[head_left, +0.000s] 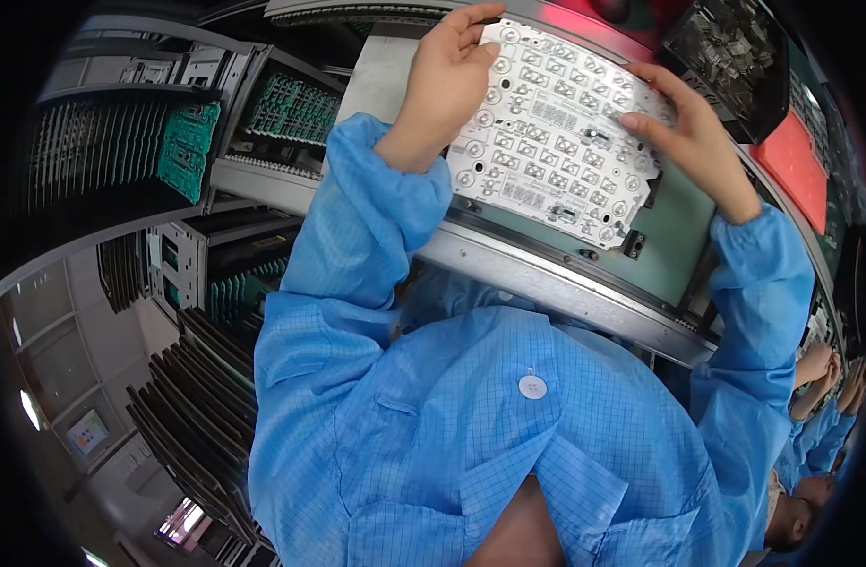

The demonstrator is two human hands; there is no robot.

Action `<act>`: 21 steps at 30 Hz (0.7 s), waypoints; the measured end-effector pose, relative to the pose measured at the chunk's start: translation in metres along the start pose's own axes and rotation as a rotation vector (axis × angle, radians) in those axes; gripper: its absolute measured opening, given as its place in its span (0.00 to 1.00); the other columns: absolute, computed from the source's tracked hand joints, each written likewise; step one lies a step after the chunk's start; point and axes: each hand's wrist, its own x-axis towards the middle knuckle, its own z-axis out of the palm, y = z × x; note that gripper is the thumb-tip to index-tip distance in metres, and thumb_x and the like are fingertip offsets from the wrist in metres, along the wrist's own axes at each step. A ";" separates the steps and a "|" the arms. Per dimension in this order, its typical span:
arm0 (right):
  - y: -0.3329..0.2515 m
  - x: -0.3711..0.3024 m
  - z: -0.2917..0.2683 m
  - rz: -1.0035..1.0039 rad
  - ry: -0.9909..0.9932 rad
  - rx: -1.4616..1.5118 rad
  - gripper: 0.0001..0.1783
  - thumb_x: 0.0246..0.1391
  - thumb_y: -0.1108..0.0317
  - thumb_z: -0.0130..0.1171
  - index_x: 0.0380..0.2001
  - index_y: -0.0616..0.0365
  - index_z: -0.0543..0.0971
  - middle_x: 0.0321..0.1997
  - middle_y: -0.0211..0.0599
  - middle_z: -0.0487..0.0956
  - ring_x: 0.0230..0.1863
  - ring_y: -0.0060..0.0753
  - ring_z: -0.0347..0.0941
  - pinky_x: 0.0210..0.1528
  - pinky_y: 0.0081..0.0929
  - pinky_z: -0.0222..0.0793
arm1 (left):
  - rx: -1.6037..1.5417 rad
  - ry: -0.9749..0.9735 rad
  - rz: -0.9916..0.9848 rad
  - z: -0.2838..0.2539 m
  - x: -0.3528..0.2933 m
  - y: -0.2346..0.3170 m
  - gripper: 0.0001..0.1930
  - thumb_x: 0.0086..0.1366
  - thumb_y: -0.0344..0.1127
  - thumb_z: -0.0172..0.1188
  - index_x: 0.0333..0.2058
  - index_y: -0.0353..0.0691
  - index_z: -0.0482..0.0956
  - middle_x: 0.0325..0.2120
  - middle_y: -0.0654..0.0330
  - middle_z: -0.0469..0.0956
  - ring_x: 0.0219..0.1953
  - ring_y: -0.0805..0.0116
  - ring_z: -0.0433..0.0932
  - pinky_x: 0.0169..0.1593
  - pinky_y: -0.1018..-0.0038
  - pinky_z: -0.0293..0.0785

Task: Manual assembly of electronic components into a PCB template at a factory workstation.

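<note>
A white circuit board (546, 142) with rows of small parts and printed code patches is tilted over a green fixture plate (683, 222). My left hand (452, 80) grips its upper left edge, thumb on the face and fingers curled at the rim. Along the upper right edge my right hand (683, 123) pinches the board, with its thumb on the front and the fingers behind. A dark clip (633, 244) stands on the fixture beside the board's lower right corner. What lies beneath the board is hidden.
Racks of green circuit boards (187, 146) stand at the left, with another rack (286, 109) nearer. A black bin (730, 57) of small metal parts and a red sheet (794, 170) lie at the right. A metal rail (565, 279) runs before me. Other people's hands (815, 373) show far right.
</note>
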 end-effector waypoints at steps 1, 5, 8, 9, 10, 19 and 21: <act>-0.008 0.001 0.000 0.030 0.009 0.000 0.32 0.58 0.65 0.67 0.63 0.61 0.70 0.54 0.34 0.78 0.54 0.23 0.72 0.57 0.22 0.68 | -0.034 0.051 0.096 0.009 0.000 -0.006 0.15 0.72 0.28 0.50 0.55 0.33 0.75 0.46 0.50 0.81 0.48 0.61 0.80 0.54 0.71 0.74; 0.010 0.004 -0.004 -0.013 0.033 -0.103 0.28 0.59 0.69 0.64 0.62 0.59 0.72 0.55 0.36 0.79 0.54 0.24 0.73 0.56 0.22 0.69 | -0.159 -0.048 -0.065 0.011 -0.004 -0.004 0.23 0.71 0.18 0.45 0.63 0.33 0.67 0.50 0.58 0.77 0.50 0.72 0.76 0.58 0.77 0.69; 0.012 -0.001 0.007 -0.027 0.082 -0.115 0.26 0.61 0.71 0.62 0.62 0.58 0.73 0.50 0.32 0.77 0.49 0.22 0.72 0.51 0.19 0.68 | 0.530 -0.107 0.614 -0.019 -0.012 -0.034 0.18 0.71 0.22 0.49 0.58 0.32 0.73 0.43 0.60 0.79 0.42 0.75 0.77 0.50 0.76 0.73; 0.013 -0.001 0.011 -0.030 0.100 -0.157 0.26 0.61 0.71 0.61 0.62 0.58 0.73 0.46 0.30 0.74 0.45 0.21 0.69 0.48 0.19 0.66 | 0.522 -0.112 0.614 -0.019 -0.013 -0.025 0.18 0.71 0.22 0.49 0.58 0.32 0.73 0.43 0.60 0.79 0.42 0.75 0.77 0.50 0.76 0.73; 0.015 -0.003 0.014 -0.030 0.118 -0.198 0.25 0.62 0.72 0.61 0.62 0.58 0.73 0.42 0.28 0.71 0.42 0.21 0.66 0.45 0.19 0.65 | 0.600 -0.053 0.438 -0.014 -0.018 -0.009 0.18 0.70 0.23 0.50 0.58 0.34 0.74 0.50 0.58 0.77 0.50 0.70 0.75 0.54 0.74 0.72; 0.026 -0.001 0.026 -0.024 0.179 -0.298 0.24 0.63 0.72 0.59 0.63 0.56 0.74 0.38 0.28 0.66 0.38 0.21 0.62 0.42 0.19 0.61 | 0.903 -0.019 0.387 -0.024 -0.069 0.015 0.18 0.70 0.26 0.49 0.56 0.36 0.76 0.60 0.53 0.72 0.66 0.51 0.63 0.67 0.63 0.61; 0.025 -0.003 0.027 -0.016 0.192 -0.284 0.24 0.63 0.71 0.59 0.63 0.55 0.74 0.38 0.29 0.67 0.39 0.22 0.63 0.42 0.20 0.61 | 0.932 -0.035 0.369 -0.023 -0.076 0.018 0.17 0.70 0.26 0.48 0.56 0.34 0.75 0.60 0.52 0.71 0.67 0.49 0.60 0.67 0.61 0.62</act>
